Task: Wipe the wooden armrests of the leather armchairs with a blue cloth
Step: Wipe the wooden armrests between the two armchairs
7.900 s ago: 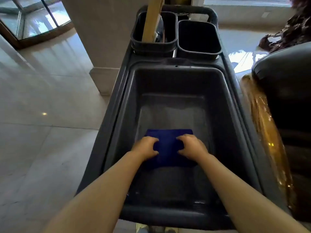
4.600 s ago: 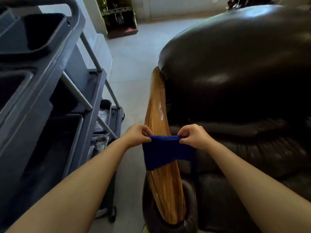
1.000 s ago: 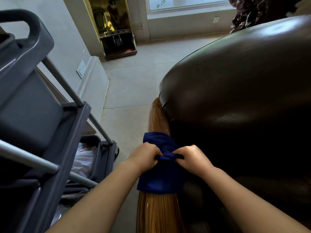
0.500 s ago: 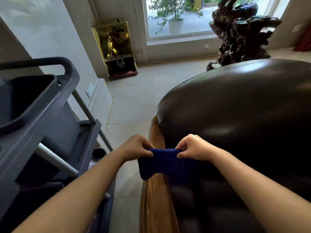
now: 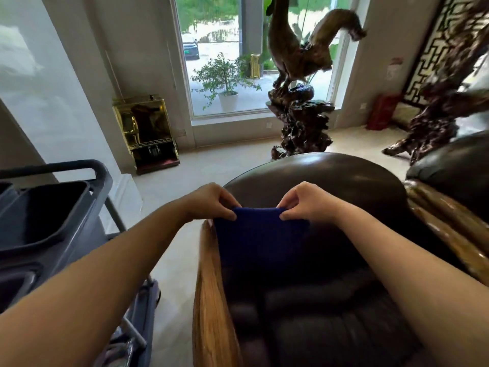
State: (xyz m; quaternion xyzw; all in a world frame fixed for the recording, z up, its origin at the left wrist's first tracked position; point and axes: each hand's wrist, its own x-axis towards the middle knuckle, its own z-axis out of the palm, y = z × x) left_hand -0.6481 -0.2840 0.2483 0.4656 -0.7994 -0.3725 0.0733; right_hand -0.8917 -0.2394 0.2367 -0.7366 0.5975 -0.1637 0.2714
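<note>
Blue cloth (image 5: 260,235) was lifted off the armrest (image 5: 211,292) since a second ago, left hand (image 5: 211,203) and right hand (image 5: 304,203) pinching its 12 o'clock edge, so probably refolding before more wiping.

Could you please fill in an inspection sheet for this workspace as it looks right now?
Surface: glossy wooden armrest running along the left side of a dark leather armchair; pale tiled floor below.
Job's things: blue cloth held up by its top edge, hanging over the seat beside the armrest; contact with the wood cannot be told.
Clutter: grey cleaning cart close on the left, with dark bins.
Grippers: left hand and right hand each pinch a top corner of the cloth.
Cables: nothing seen.
Surroundings: window, carved wooden sculpture, gold cabinet, second armchair at right.
</note>
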